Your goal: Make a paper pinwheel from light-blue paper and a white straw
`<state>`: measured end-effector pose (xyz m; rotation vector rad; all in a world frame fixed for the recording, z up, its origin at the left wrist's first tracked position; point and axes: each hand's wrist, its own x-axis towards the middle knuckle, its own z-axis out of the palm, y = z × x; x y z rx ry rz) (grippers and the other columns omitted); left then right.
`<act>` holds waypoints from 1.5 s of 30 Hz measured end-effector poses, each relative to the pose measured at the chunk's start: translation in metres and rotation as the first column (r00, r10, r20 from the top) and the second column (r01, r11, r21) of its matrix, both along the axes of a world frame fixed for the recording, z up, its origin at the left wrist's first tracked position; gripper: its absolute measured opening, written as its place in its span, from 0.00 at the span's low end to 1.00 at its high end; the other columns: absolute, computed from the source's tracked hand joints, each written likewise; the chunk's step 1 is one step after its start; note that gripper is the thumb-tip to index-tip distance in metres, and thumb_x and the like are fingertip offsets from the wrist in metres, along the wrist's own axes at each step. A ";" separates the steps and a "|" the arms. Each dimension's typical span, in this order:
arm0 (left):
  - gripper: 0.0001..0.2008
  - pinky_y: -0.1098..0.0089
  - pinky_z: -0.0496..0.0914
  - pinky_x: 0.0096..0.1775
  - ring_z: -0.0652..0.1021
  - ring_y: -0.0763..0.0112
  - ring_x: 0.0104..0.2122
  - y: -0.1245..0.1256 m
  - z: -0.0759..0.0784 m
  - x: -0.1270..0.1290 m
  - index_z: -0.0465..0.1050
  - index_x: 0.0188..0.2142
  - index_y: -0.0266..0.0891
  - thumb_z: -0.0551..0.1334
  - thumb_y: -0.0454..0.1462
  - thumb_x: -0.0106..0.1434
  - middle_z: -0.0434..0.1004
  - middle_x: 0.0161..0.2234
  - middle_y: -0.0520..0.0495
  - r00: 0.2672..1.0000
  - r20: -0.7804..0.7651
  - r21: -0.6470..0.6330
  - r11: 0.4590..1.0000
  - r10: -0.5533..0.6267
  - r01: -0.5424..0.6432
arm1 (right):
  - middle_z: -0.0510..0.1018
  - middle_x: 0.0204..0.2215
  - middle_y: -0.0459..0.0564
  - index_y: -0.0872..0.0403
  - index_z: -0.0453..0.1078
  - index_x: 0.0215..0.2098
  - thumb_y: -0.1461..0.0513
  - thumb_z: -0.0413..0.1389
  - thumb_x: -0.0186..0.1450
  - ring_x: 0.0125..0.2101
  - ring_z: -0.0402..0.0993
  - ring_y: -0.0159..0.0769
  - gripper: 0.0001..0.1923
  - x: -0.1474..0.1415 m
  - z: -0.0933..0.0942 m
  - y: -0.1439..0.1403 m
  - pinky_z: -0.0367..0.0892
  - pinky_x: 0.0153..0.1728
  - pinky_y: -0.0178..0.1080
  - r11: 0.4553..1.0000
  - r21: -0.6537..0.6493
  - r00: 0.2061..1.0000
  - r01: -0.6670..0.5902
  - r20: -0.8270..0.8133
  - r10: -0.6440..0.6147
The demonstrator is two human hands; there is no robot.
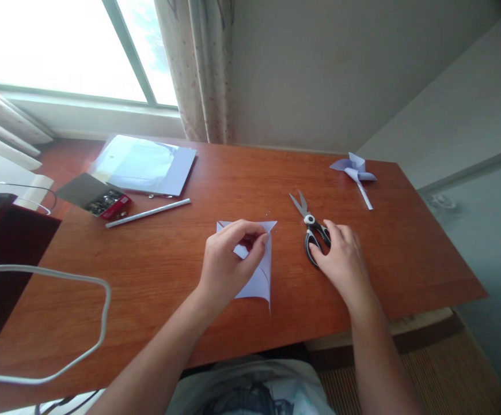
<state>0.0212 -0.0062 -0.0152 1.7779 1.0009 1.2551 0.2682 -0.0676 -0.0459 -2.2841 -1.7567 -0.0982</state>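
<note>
A pale lilac sheet of paper [259, 282] with slits running inward from its corners is on the wooden table in front of me. My left hand [233, 253] is closed over it, thumb and forefinger pinched together near its upper right corner. The paper's lower edge curves up a little. To the right lies a pair of scissors [310, 219] with black and grey handles, its blades slightly apart and pointing away from me. My right hand [341, 253] has its thumb and fingers around the scissors' handles.
A finished paper pinwheel [354, 170] on a rolled stick lies far right. Left of centre are a rolled paper stick [149, 212], an open red box [114, 206] of small metal pieces and a stack of paper in a clear sleeve [147, 167]. A white cable [106, 311] loops at the left.
</note>
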 end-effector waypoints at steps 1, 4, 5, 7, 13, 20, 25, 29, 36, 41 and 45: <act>0.03 0.74 0.73 0.31 0.77 0.74 0.26 0.000 0.000 0.000 0.76 0.32 0.39 0.66 0.31 0.63 0.80 0.28 0.51 1.000 -0.001 -0.001 1.000 -0.001 0.001 | 0.75 0.48 0.64 0.59 0.66 0.62 0.57 0.60 0.64 0.49 0.73 0.56 0.30 0.000 0.000 0.001 0.70 0.49 0.52 1.000 -0.016 1.000 0.006 0.003 -0.006; 0.03 0.74 0.73 0.31 0.77 0.74 0.26 0.000 0.000 0.000 0.76 0.33 0.39 0.66 0.32 0.64 0.80 0.28 0.50 1.000 -0.009 -0.001 1.000 -0.002 0.002 | 0.76 0.46 0.64 0.59 0.67 0.61 0.57 0.58 0.66 0.47 0.74 0.56 0.27 -0.003 0.003 0.006 0.69 0.46 0.51 0.992 -0.108 0.998 0.057 0.012 -0.056; 0.03 0.74 0.73 0.31 0.77 0.74 0.26 0.001 0.000 0.000 0.76 0.33 0.39 0.66 0.32 0.64 0.80 0.29 0.50 1.000 -0.011 0.000 1.000 -0.002 0.002 | 0.77 0.44 0.64 0.59 0.69 0.59 0.56 0.58 0.66 0.45 0.75 0.56 0.25 -0.005 0.005 0.008 0.69 0.44 0.50 0.988 -0.134 0.997 0.074 0.014 -0.073; 0.03 0.74 0.72 0.31 0.77 0.75 0.26 0.001 0.000 -0.001 0.76 0.33 0.39 0.65 0.31 0.64 0.80 0.29 0.50 1.000 -0.015 0.004 1.000 -0.003 0.003 | 0.77 0.38 0.62 0.57 0.73 0.51 0.56 0.58 0.65 0.39 0.75 0.54 0.19 -0.007 0.010 0.010 0.68 0.40 0.49 0.982 -0.161 0.995 0.095 0.008 -0.095; 0.03 0.74 0.71 0.30 0.76 0.75 0.26 0.001 0.001 -0.002 0.76 0.33 0.39 0.65 0.32 0.65 0.80 0.29 0.51 1.000 0.017 -0.013 1.000 -0.003 0.003 | 0.75 0.26 0.50 0.52 0.75 0.29 0.54 0.61 0.59 0.27 0.73 0.42 0.10 -0.002 0.023 0.009 0.66 0.31 0.41 0.983 -0.153 0.984 0.101 -0.131 -0.121; 0.03 0.72 0.73 0.32 0.77 0.73 0.28 0.000 0.001 -0.002 0.76 0.34 0.39 0.66 0.34 0.65 0.80 0.29 0.49 0.996 0.084 -0.113 0.993 -0.013 0.022 | 0.80 0.36 0.51 0.52 0.74 0.54 0.49 0.67 0.59 0.36 0.77 0.41 0.28 -0.012 0.034 -0.014 0.74 0.37 0.43 0.996 0.092 0.354 -0.006 -0.931 0.088; 0.03 0.72 0.73 0.33 0.77 0.73 0.28 0.000 0.002 -0.003 0.76 0.33 0.39 0.66 0.35 0.66 0.79 0.29 0.49 0.994 0.099 -0.117 0.992 -0.046 0.058 | 0.73 0.34 0.50 0.50 0.73 0.59 0.36 0.64 0.56 0.33 0.70 0.40 0.41 -0.034 0.050 -0.024 0.72 0.35 0.43 0.951 0.208 0.230 -0.227 -0.938 0.260; 0.04 0.70 0.74 0.35 0.78 0.70 0.30 0.000 0.001 -0.003 0.76 0.35 0.40 0.65 0.37 0.67 0.80 0.31 0.47 0.991 0.118 -0.114 0.990 -0.065 0.078 | 0.71 0.40 0.49 0.45 0.73 0.59 0.45 0.68 0.59 0.37 0.72 0.39 0.33 -0.042 0.057 -0.024 0.74 0.40 0.41 0.913 0.233 0.402 -0.335 -0.841 0.362; 0.03 0.67 0.72 0.38 0.79 0.67 0.36 0.000 0.005 -0.007 0.75 0.38 0.41 0.62 0.34 0.69 0.81 0.38 0.45 0.972 0.163 -0.070 0.981 -0.168 0.181 | 0.72 0.46 0.51 0.46 0.67 0.64 0.55 0.69 0.61 0.43 0.74 0.42 0.35 -0.041 0.060 -0.021 0.75 0.46 0.45 0.904 0.156 0.694 -0.398 -0.594 0.407; 0.03 0.67 0.71 0.36 0.77 0.67 0.34 -0.002 0.006 -0.009 0.75 0.38 0.41 0.62 0.34 0.69 0.79 0.36 0.46 0.964 0.182 -0.061 0.977 -0.192 0.206 | 0.72 0.47 0.52 0.46 0.66 0.64 0.55 0.68 0.62 0.43 0.75 0.42 0.34 -0.044 0.060 -0.019 0.77 0.44 0.45 0.896 0.188 0.716 -0.403 -0.544 0.437; 0.03 0.67 0.72 0.37 0.78 0.66 0.34 -0.002 0.006 -0.010 0.75 0.38 0.41 0.62 0.35 0.69 0.80 0.36 0.45 0.963 0.182 -0.059 0.976 -0.198 0.212 | 0.72 0.46 0.53 0.46 0.65 0.65 0.56 0.68 0.62 0.45 0.76 0.44 0.35 -0.045 0.062 -0.019 0.77 0.46 0.46 0.884 0.209 0.731 -0.418 -0.501 0.464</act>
